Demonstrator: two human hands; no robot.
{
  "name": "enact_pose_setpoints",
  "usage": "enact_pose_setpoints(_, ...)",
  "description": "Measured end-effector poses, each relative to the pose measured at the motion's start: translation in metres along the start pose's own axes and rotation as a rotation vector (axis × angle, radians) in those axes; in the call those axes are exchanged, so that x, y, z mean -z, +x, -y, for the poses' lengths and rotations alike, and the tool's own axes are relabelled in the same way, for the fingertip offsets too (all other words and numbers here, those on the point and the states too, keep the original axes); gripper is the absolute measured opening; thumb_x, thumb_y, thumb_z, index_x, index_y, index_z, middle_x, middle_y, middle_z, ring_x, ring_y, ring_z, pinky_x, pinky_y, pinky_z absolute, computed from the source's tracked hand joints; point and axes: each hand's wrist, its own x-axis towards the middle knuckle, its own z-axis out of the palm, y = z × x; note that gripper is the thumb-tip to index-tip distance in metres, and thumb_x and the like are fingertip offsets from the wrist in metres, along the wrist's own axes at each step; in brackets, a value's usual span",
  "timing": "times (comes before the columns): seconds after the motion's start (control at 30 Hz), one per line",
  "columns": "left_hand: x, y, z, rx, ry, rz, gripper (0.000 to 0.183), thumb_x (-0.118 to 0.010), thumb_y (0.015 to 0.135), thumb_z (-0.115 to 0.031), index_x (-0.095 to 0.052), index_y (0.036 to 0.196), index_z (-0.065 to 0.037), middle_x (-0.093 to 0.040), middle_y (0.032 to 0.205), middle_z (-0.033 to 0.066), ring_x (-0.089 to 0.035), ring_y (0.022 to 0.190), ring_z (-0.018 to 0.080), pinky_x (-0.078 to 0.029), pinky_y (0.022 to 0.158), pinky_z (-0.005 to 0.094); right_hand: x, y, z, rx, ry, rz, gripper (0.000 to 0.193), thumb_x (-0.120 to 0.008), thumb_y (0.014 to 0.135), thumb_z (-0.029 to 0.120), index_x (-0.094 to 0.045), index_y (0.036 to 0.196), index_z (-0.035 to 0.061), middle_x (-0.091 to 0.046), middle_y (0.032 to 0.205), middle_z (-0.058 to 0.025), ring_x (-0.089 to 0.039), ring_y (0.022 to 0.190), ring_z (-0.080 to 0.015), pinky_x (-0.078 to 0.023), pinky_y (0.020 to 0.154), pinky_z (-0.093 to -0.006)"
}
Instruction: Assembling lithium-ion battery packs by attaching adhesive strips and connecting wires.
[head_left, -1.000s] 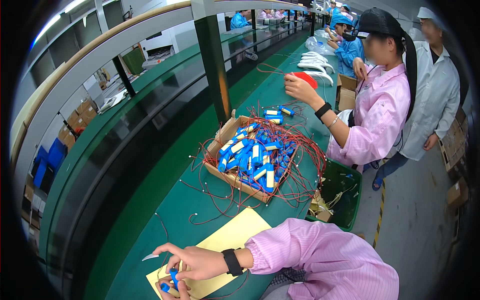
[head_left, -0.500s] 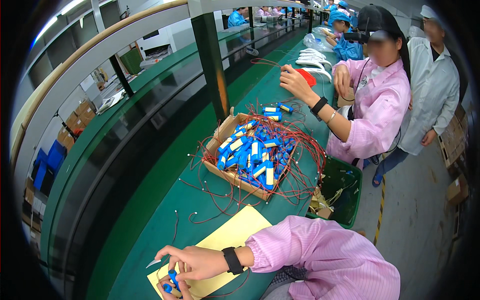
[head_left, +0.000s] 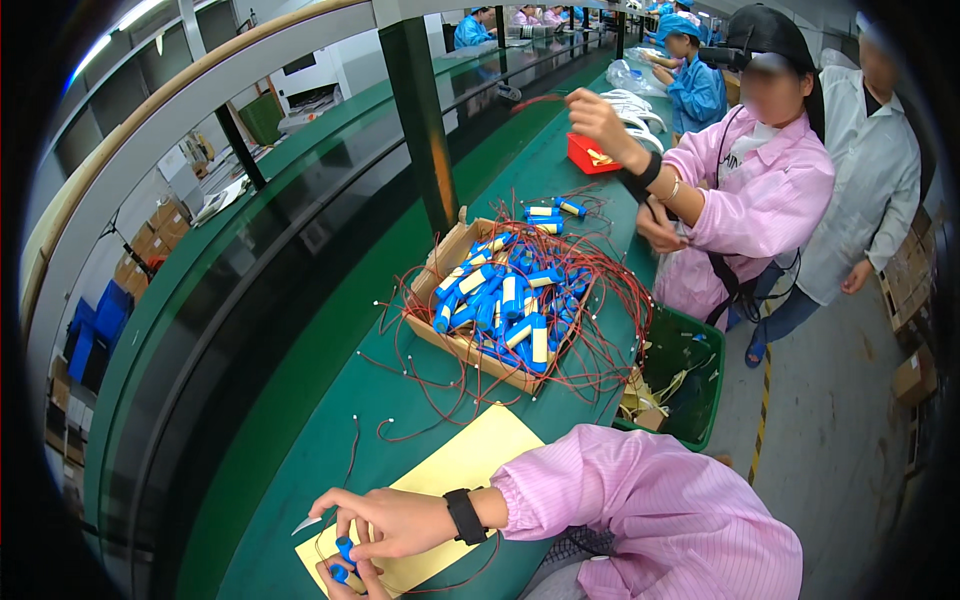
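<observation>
My right hand (head_left: 400,522), with a black band at the wrist, reaches over a yellow sheet (head_left: 485,440) on the green bench. Its thumb and fingers close on a blue cylindrical battery (head_left: 345,547). A small pale pointed piece (head_left: 307,524) sticks out at its index fingertip; what it is I cannot make out. At the bottom edge my left hand (head_left: 352,588), partly cut off, grips a second blue battery (head_left: 340,573) just below the first. Thin dark red wires run around both hands.
Beyond the sheet stands a cardboard box (head_left: 470,362) heaped with wired blue batteries, wires trailing over the bench. A green bin (head_left: 716,365) is beside the bench. A dark post (head_left: 425,140) rises at the left. A co-worker's hand (head_left: 603,122) is raised near a red tray (head_left: 592,162).
My right hand stays almost in place. The battery in my left hand has turned, its blue end now facing up. The co-worker's raised hand went up and their other hand down, uncovering the red tray.
</observation>
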Motion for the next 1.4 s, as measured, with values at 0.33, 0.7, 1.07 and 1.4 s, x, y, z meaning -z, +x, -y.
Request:
enact_pose_setpoints(0.33, 0.003, -0.001, 0.006, -0.026, 0.062, 0.018, 0.039, -0.048, 0.093, 0.005, -0.036, 0.129, 0.009, -0.051, 0.127, 0.0212, -0.052, 0.117, 0.0261, -0.044, 0.096, 0.0328, -0.001, 0.0, -0.001, 0.022, -0.028, 0.002, 0.055, -0.063, 0.087, 0.018, -0.03, 0.131, 0.0093, -0.06, 0.095, -0.0175, -0.068, 0.076, -0.0285, -0.05, 0.072, -0.0372)
enact_pose_setpoints(0.7, 0.004, 0.001, 0.009, -0.067, 0.104, 0.02, 0.032, -0.05, 0.093, 0.002, -0.044, 0.123, 0.01, -0.056, 0.122, 0.0178, -0.056, 0.107, 0.021, -0.047, 0.084, 0.0279, 0.0, 0.001, -0.004, 0.043, -0.062, -0.008, 0.053, -0.061, 0.089, 0.023, -0.031, 0.13, 0.0105, -0.062, 0.092, -0.0157, -0.066, 0.078, -0.0274, -0.052, 0.069, -0.0357)
enact_pose_setpoints(1.07, 0.002, -0.002, 0.005, -0.089, 0.144, -0.035, 0.035, -0.057, 0.091, -0.002, -0.044, 0.122, 0.008, -0.059, 0.109, 0.0154, -0.058, 0.092, 0.0189, -0.049, 0.073, 0.0275, -0.001, -0.002, -0.001, 0.035, -0.056, -0.016, 0.053, -0.061, 0.088, 0.017, -0.03, 0.13, 0.0109, -0.06, 0.093, -0.0169, -0.066, 0.077, -0.0299, -0.049, 0.072, -0.0388)
enact_pose_setpoints(1.4, 0.004, 0.001, 0.014, -0.14, 0.169, -0.043, 0.031, -0.059, 0.091, -0.005, -0.047, 0.116, 0.006, -0.059, 0.092, 0.0114, -0.055, 0.074, 0.0149, -0.045, 0.064, 0.0264, -0.001, -0.002, -0.002, 0.049, -0.089, -0.023, 0.053, -0.06, 0.089, 0.017, -0.029, 0.131, 0.0109, -0.061, 0.09, -0.0146, -0.066, 0.076, -0.028, -0.052, 0.067, -0.0367)
